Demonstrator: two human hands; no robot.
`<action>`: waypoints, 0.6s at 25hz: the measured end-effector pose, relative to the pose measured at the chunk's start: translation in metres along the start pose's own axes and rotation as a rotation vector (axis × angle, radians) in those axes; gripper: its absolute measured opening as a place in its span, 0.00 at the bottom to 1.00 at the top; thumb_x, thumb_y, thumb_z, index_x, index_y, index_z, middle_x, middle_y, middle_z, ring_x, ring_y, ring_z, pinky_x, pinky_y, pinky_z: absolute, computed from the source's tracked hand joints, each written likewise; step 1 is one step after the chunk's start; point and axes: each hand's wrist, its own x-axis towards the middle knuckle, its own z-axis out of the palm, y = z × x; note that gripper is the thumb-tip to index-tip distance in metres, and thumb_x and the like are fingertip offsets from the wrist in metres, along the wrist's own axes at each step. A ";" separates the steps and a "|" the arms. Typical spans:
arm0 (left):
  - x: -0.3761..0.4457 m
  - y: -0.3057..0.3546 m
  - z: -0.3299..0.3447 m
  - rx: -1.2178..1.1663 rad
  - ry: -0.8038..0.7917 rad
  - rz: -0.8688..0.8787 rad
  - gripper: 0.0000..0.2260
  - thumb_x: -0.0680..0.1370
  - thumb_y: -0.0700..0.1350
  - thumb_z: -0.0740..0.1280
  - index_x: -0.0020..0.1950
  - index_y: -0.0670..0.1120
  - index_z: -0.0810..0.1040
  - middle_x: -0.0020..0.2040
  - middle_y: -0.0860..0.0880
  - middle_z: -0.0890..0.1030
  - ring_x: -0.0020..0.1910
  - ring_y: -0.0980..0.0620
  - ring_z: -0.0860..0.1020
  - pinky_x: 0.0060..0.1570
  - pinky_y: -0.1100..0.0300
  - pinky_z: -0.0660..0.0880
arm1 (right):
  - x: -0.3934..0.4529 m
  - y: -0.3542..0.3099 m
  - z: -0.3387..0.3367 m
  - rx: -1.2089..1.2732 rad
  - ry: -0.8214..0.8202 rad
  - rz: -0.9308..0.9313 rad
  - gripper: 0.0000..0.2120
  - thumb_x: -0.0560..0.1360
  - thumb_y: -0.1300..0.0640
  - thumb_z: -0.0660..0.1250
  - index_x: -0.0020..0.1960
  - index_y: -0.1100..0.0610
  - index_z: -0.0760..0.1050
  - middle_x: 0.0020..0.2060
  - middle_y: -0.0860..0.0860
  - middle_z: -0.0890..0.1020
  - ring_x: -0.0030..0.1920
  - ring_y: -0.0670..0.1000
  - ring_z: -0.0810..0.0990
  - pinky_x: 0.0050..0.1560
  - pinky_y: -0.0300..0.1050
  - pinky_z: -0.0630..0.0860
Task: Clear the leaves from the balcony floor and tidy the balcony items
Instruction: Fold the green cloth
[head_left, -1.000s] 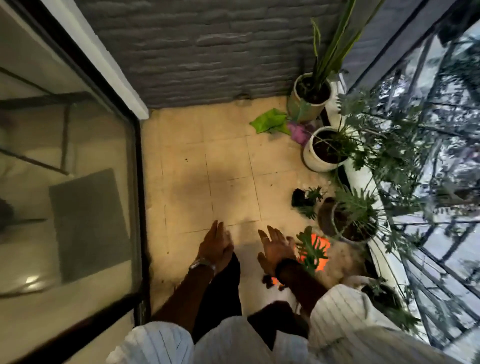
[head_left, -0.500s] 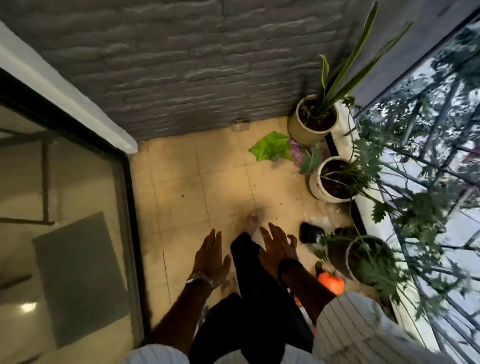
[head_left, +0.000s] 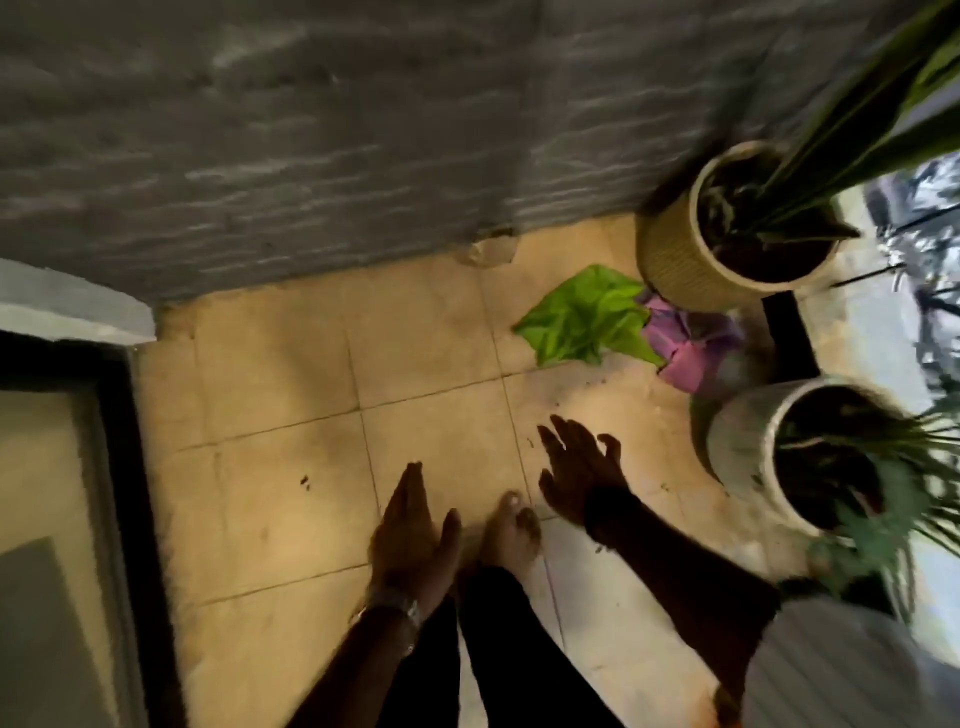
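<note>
The person stands barefoot on the beige tiled balcony floor (head_left: 291, 374), one bare foot (head_left: 506, 535) planted between both outstretched hands. The left hand (head_left: 410, 535) hangs flat with fingers together and extended, holding nothing. The right hand (head_left: 579, 473) is spread wide, fingers apart, also empty, reaching out over the tiles toward the pots. A crumpled bright green cloth (head_left: 584, 317) lies on the floor near the grey brick wall (head_left: 311, 130), touching a pink and purple cloth bundle (head_left: 685, 345) beside it. Just behind them stands a ribbed cream ceramic pot with long green blades (head_left: 675, 249); nearer the right hand sits a white ribbed pot of dark soil (head_left: 743, 441). Small dark specks of leaf debris (head_left: 305, 482) dot the tiles left of the left hand. Everything is blurred.
</note>
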 end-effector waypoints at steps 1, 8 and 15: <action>0.034 -0.007 0.019 0.051 -0.036 0.005 0.35 0.81 0.57 0.59 0.82 0.50 0.46 0.81 0.51 0.52 0.79 0.51 0.56 0.76 0.53 0.59 | 0.042 0.013 0.006 -0.046 -0.008 -0.002 0.31 0.81 0.47 0.55 0.81 0.54 0.50 0.81 0.52 0.49 0.79 0.54 0.49 0.75 0.59 0.49; 0.196 -0.057 0.110 0.016 -0.206 -0.009 0.27 0.83 0.53 0.61 0.80 0.48 0.57 0.78 0.48 0.64 0.76 0.47 0.63 0.73 0.53 0.63 | 0.253 0.066 0.063 -0.082 -0.008 0.094 0.26 0.81 0.45 0.57 0.76 0.53 0.64 0.80 0.54 0.54 0.77 0.57 0.58 0.71 0.57 0.59; 0.180 -0.129 0.117 0.056 -0.311 -0.181 0.24 0.82 0.51 0.62 0.77 0.49 0.64 0.75 0.48 0.69 0.71 0.47 0.69 0.69 0.53 0.67 | 0.280 0.066 0.101 0.348 0.325 0.259 0.18 0.81 0.57 0.59 0.68 0.62 0.72 0.77 0.53 0.64 0.73 0.61 0.66 0.70 0.53 0.64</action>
